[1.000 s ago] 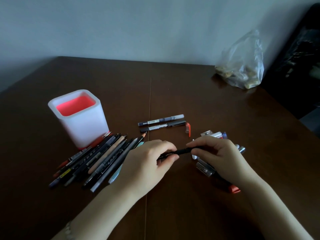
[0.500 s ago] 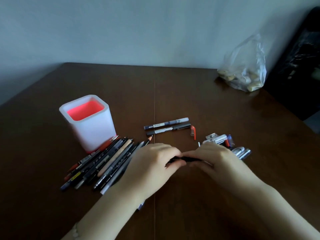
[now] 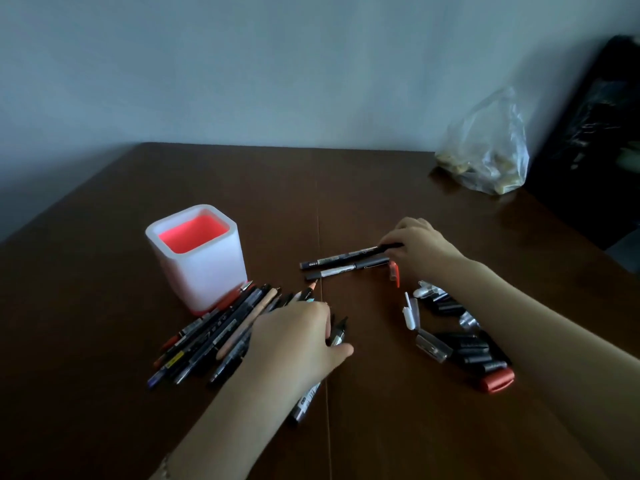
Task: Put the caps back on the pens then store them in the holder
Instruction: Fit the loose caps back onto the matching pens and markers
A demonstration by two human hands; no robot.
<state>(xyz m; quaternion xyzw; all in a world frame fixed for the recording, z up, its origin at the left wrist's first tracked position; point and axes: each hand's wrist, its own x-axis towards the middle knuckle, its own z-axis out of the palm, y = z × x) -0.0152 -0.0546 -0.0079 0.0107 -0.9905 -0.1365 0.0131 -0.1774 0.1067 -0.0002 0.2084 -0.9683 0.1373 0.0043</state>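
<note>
Left hand [image 3: 294, 337] lies low over the near end of the loose pens [image 3: 214, 336], its fingers curled round an uncapped pen [image 3: 306, 398]: the dark tip shows just past the fingertips and the barrel comes out under the wrist towards the near table edge. Right hand [image 3: 420, 247] is reached further out and pinches the right end of a dark capped pen [image 3: 346, 255], which lies almost flat, just beside and parallel to a second capped pen [image 3: 349, 268] on the table [image 3: 415, 438]. An orange cap [image 3: 394, 271] sits just below the right hand. Between the two forearms is a white cap [image 3: 410, 311], and under the right forearm a cluster of dark and clear caps [image 3: 462, 344] ending in a red cap [image 3: 496, 381]. The holder [image 3: 207, 271], white-walled with a red inside, stands upright beyond the left hand, touching the far end of the loose pens; no pen stands in it. A clear plastic bag [image 3: 485, 157] sits at the far right table edge against the wall.
</note>
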